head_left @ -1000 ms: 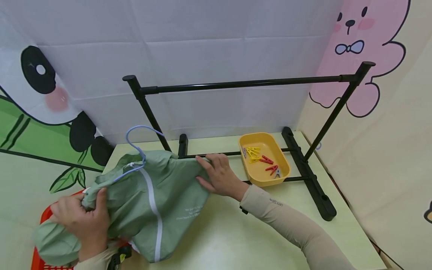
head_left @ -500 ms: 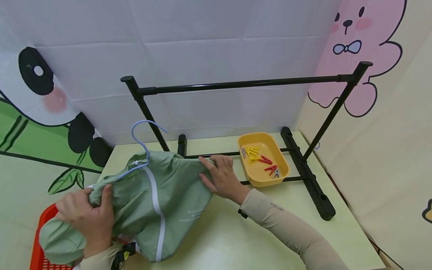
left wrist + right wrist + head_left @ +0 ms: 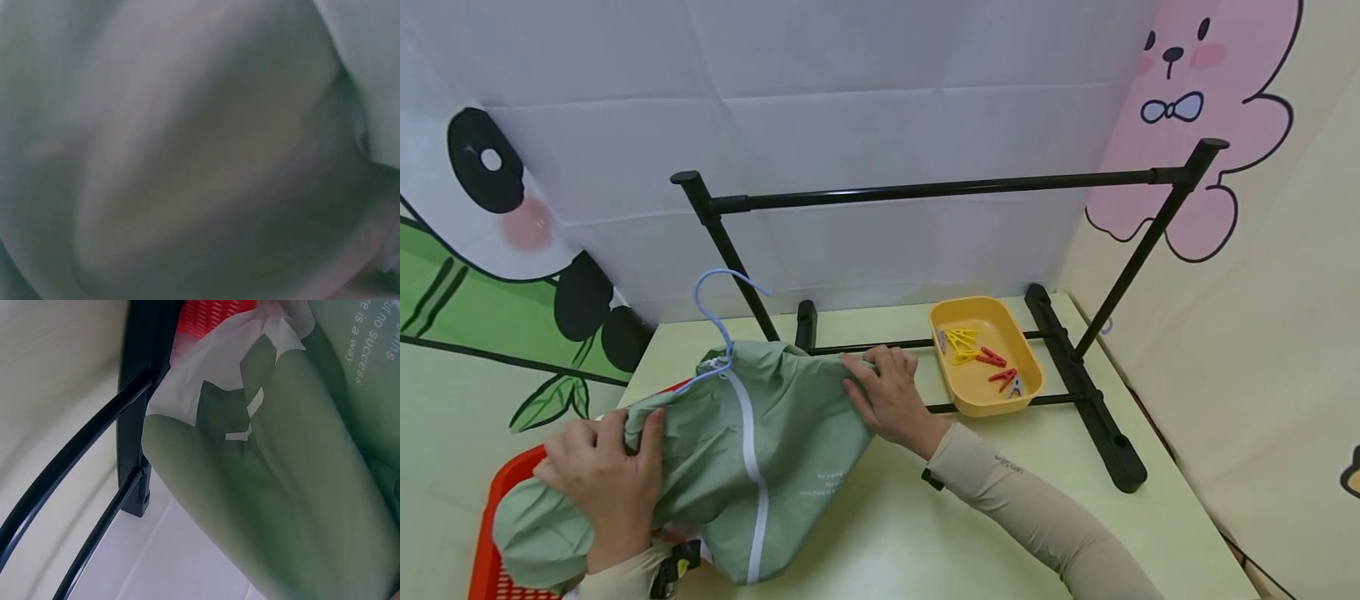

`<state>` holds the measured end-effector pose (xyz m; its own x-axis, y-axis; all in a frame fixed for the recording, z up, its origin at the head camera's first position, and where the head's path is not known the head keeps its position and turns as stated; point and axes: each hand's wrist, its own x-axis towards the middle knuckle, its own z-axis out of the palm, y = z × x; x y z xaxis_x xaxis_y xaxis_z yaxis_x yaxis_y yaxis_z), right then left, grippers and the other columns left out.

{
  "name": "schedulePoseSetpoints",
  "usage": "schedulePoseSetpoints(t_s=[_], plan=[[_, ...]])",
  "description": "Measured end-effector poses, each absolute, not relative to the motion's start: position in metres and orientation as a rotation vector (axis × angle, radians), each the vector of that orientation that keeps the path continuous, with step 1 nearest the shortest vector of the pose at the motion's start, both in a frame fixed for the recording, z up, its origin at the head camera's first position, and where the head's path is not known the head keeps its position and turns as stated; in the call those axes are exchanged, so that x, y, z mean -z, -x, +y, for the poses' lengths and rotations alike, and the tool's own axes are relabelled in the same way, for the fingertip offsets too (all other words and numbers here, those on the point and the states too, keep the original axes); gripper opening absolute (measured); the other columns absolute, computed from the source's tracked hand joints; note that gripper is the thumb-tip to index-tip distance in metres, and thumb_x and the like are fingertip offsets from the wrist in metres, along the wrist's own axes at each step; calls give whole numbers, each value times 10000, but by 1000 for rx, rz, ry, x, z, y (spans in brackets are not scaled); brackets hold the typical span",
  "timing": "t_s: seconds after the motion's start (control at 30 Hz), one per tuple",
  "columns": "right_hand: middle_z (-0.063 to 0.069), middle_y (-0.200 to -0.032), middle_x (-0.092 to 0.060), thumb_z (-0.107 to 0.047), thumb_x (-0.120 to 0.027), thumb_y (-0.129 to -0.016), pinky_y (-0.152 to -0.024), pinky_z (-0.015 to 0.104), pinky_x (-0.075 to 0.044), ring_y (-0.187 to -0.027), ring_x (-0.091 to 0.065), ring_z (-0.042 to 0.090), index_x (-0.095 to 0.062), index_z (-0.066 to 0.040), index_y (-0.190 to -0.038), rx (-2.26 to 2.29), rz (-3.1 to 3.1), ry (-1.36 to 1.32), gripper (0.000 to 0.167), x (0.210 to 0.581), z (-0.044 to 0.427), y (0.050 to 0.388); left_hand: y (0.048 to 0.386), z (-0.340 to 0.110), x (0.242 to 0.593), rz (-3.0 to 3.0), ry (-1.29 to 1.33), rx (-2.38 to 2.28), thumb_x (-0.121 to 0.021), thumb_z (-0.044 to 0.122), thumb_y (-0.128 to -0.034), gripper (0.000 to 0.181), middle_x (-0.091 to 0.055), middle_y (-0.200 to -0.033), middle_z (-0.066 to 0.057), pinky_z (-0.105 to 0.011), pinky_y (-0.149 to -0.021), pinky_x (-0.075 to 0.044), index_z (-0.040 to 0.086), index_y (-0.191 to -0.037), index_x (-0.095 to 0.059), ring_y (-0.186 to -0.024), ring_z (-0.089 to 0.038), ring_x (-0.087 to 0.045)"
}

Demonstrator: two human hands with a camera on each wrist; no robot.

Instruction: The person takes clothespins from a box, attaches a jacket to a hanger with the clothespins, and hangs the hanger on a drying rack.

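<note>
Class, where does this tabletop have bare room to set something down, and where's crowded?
Bare tabletop lies between the green jacket and beige right sleeve, and between that sleeve and the black rack's right foot. Crowded: the left side, where jacket, left hand and red basket cluster.

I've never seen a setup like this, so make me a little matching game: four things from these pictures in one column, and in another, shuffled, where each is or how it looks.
Things
1. Green garment
2. Blue hanger
3. Yellow tray
4. Red basket

Places and states
A. Contains small clothes pegs
B. White-striped cloth, held by the left hand and the right hand
C. Partly hidden, at the lower left of the head view
D. Its hook sticks up above the cloth

Right pairs: 1-B, 2-D, 3-A, 4-C
</note>
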<state>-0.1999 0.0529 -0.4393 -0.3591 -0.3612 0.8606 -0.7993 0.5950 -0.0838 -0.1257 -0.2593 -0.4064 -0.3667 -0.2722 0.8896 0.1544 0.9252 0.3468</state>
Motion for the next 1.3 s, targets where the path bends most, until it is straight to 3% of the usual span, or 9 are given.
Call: schedulePoseSetpoints(t_s=[0.47, 0.93, 1.1, 1.3], plan=[[59, -874, -449, -276, -353, -1090, -765, 465, -228, -776, -389, 253, -600, -132, -1228, -747, -1929, -886, 317, 440, 51, 201, 126, -271, 419, -1985, 37, 324, -462, 647, -949, 692, -435, -722, -263, -574, -575, -244, -32, -910, -588, -677, -524, -450], [60, -856, -462, -254, -343, -1092, -742, 471, -234, -753, -406, 248, -607, -108, -1172, -801, -1952, -865, 312, 439, 53, 204, 120, -286, 427, -2091, 40, 280, -369, 757, -908, 869, -592, -894, -330, -560, -616, -263, -67, -1078, -589, -712, -516, -486], [64, -852, -465, -103, -515, -1031, -736, 475, -242, -755, -419, 248, -616, -87, -1159, -835, -1965, -847, 164, 439, 54, 205, 118, -289, 430, -2091, 84, 216, -396, 782, -873, 880, -568, -856, -325, -568, -596, -291, -49, -1094, -582, -689, -517, -487], [63, -841, -469, 0, -630, -914, -724, 473, -258, -737, -424, 247, -619, -88, -1145, -834, -1975, -806, 248, 440, 54, 207, 119, -291, 434, -2057, 146, 150, -419, 853, -780, 931, -492, -778, -276, -554, -551, -270, 23, -1151, -621, -621, -480, -453]])
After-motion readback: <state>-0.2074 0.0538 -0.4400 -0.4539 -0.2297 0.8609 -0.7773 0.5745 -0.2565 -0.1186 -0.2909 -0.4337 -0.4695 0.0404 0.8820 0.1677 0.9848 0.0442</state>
